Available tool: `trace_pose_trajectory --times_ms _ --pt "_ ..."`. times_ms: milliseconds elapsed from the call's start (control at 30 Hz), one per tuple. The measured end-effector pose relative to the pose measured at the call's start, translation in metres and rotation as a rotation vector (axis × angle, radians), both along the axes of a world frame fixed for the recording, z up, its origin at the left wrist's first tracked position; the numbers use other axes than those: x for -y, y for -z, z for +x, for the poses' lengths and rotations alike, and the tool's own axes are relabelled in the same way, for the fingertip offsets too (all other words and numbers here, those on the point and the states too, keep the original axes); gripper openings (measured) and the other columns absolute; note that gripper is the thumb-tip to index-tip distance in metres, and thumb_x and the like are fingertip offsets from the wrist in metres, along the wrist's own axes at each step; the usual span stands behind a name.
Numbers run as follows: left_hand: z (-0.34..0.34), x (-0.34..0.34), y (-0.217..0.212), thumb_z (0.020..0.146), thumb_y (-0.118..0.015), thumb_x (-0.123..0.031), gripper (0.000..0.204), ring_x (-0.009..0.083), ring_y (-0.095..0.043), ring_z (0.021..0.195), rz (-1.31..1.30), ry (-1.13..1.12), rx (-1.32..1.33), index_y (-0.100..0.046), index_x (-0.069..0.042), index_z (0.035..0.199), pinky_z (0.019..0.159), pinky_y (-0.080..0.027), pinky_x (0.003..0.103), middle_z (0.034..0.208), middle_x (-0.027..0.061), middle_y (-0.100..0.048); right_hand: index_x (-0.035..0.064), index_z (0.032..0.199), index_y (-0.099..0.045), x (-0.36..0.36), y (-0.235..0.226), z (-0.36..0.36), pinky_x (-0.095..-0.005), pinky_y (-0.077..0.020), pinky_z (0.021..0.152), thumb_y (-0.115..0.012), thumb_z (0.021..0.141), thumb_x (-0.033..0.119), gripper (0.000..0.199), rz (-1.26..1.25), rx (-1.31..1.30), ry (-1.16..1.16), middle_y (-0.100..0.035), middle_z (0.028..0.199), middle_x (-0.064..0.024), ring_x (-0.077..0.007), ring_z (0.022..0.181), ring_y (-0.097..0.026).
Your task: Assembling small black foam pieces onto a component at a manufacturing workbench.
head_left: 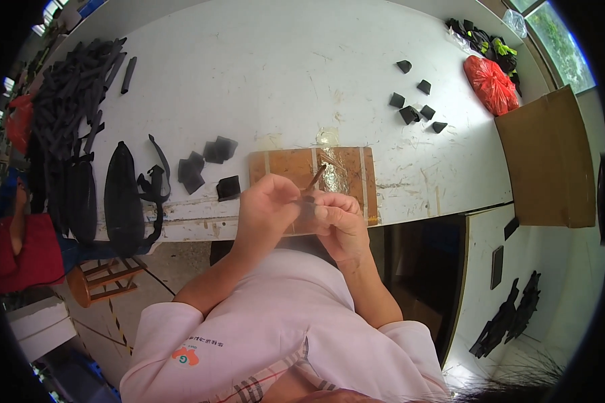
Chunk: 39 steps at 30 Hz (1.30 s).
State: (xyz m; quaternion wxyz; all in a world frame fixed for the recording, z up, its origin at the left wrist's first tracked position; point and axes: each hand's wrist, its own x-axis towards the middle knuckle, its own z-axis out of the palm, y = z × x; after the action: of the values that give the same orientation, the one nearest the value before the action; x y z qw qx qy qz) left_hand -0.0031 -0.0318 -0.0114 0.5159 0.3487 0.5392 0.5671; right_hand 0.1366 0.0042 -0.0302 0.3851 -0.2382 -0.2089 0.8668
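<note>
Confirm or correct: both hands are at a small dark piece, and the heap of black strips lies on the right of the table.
Wrong side: the head view shows the heap of black strips on the left of the table. The left hand and right hand are at a small dark piece.

A small, dark grey patch [307, 209] is near the middle of the frame, pinched by the left hand [269, 203] and right hand [341, 218]. Just above, a thin brown stick [318, 177] leans up and right.
</note>
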Motion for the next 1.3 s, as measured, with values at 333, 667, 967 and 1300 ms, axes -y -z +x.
trace_pose_trajectory --times_ms 333,667,967,1300 --pt "-0.016 -0.034 -0.024 0.082 -0.041 0.003 0.016 0.0023 -0.031 0.029 0.049 0.508 1.358 -0.046 0.002 0.098 0.028 -0.022 0.017 0.081 0.0143 -0.058 0.0063 0.072 -0.051 -0.047 -0.056 -0.003 -0.0181 -0.026 0.046 -0.055 0.086 0.026 0.025 0.477 0.309 -0.018 -0.043 0.064 0.0058 -0.0026 0.053 -0.033" --pt "0.005 -0.035 -0.004 0.084 -0.052 -0.006 0.029 0.0113 -0.054 0.072 0.358 -0.138 -0.149 -0.047 0.001 0.112 0.063 -0.044 0.021 0.09 0.0081 -0.058 0.0024 0.076 -0.052 -0.048 -0.019 0.002 -0.0196 -0.0363 0.053 -0.054 0.087 0.025 0.025 0.722 0.71 0.025 -0.045 0.062 0.0033 -0.0046 0.06 -0.041" --pt "-0.004 -0.038 -0.015 0.079 -0.055 0.003 0.01 0.0147 -0.056 0.084 0.503 -0.015 0.149 -0.06 0.001 0.087 0.076 -0.044 0.027 0.092 0.0089 -0.06 0.0015 0.099 -0.056 -0.026 -0.043 -0.007 -0.0263 -0.0403 0.046 -0.075 0.064 0.016 0.043 1.341 0.926 0.524 -0.052 0.085 -0.0094 -0.0159 0.063 -0.051" --pt "-0.009 -0.025 -0.002 0.081 -0.055 -0.004 0.01 0.0212 -0.049 0.093 0.291 -0.018 0.594 -0.061 -0.001 0.088 0.088 -0.038 0.034 0.09 0.011 -0.057 -0.0011 0.084 -0.06 -0.038 -0.035 -0.005 -0.0291 -0.0376 0.045 -0.066 0.061 -0.003 0.024 1.601 1.018 0.552 -0.053 0.075 -0.0086 -0.0214 0.059 -0.047"
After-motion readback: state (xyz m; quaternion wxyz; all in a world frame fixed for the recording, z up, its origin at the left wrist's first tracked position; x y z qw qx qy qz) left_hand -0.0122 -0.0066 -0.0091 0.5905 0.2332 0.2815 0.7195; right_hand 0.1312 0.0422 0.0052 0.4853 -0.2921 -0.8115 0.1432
